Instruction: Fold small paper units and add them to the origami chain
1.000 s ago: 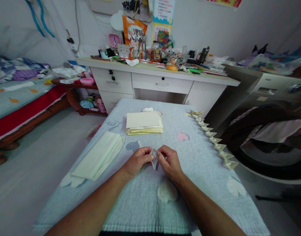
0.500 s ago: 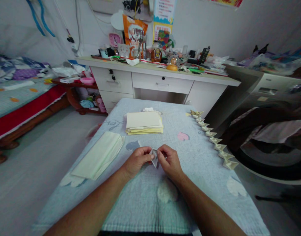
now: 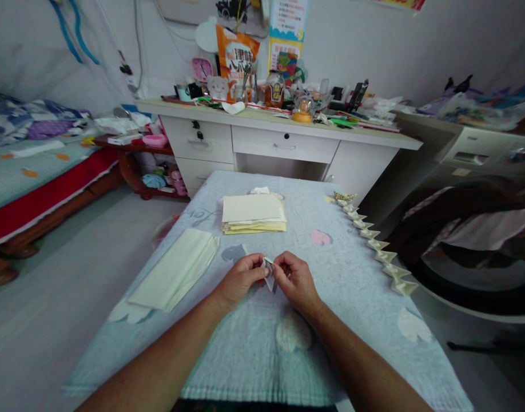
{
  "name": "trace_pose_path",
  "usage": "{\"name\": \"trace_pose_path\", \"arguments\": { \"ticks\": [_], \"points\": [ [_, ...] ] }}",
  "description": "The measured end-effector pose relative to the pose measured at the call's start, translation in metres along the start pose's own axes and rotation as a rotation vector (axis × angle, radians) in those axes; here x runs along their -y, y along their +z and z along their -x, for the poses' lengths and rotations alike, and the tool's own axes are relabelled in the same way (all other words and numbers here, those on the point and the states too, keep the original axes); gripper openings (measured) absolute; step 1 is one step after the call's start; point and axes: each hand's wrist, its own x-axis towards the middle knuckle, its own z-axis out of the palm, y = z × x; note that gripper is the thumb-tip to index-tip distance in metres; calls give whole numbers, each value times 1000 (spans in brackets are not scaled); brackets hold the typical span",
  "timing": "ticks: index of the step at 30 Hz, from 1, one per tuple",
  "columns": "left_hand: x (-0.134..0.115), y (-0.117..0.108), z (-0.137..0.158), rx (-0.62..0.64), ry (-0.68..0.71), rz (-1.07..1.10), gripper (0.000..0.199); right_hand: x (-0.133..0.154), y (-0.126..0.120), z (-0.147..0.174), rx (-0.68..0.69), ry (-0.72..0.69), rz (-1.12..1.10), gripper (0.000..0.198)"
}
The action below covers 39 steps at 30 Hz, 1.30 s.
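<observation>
Paper piece, position: the small folded paper piece (image 3: pixel 269 280) sits between my two hands, over the near-middle of the table (image 3: pixel 202 355); I cannot tell whether its tip touches the cloth.
Left grip: my left grip (image 3: pixel 242 277) is pinched on the piece's left side, thumb lying across the face toward me.
Right grip: my right grip (image 3: pixel 297 279) has thumb and fingertips closed at the upper right edge; fingers partly hidden behind.
Piece relative to grips: body between the two pinches, lower part hanging free below the thumbs.
Piece, appearance: pale grey-white, creased, narrowing to a point at the bottom; a shaded fold faces me. Finer folds too small to read.
Paper stack: the paper stack (image 3: pixel 253 208), cream on top with yellow edges below, lies beyond my hands, well apart from them.
Folded sheets: long pale-green folded sheets (image 3: pixel 174 269) lie slantwise left of my left grip.
Folded row: a row of folded paper shapes (image 3: pixel 378 245) runs along the table's right side, pale and pointed, the farthest patterned dark and yellowish.
Table cover: light blue cloth, printed with hearts.
</observation>
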Motion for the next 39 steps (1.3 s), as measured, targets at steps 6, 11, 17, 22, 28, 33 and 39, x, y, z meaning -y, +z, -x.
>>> {"name": "trace_pose_path", "arguments": {
  "ticks": [6,11,17,22,28,33,39],
  "points": [
    [-3,2,1,-1,14,-25,15,0,0,0,-14,4,-10,9],
    [-5,3,2,6,12,-11,14,-3,1,-1,-11,33,-22,7],
    [-2,2,2,0,18,-2,13,-5,1,0,0,13,-58,6],
    [-1,1,2,-1,18,16,13,-3,3,1,0,12,-88,4],
    [-3,2,2,-1,9,35,16,-7,4,1,21,41,-167,1],
    [-2,0,1,-34,39,-20,18,-8,4,-1,96,196,-395,12],
    [-1,2,0,-64,91,-44,22,-5,0,-3,178,325,-641,23]
  ]
}}
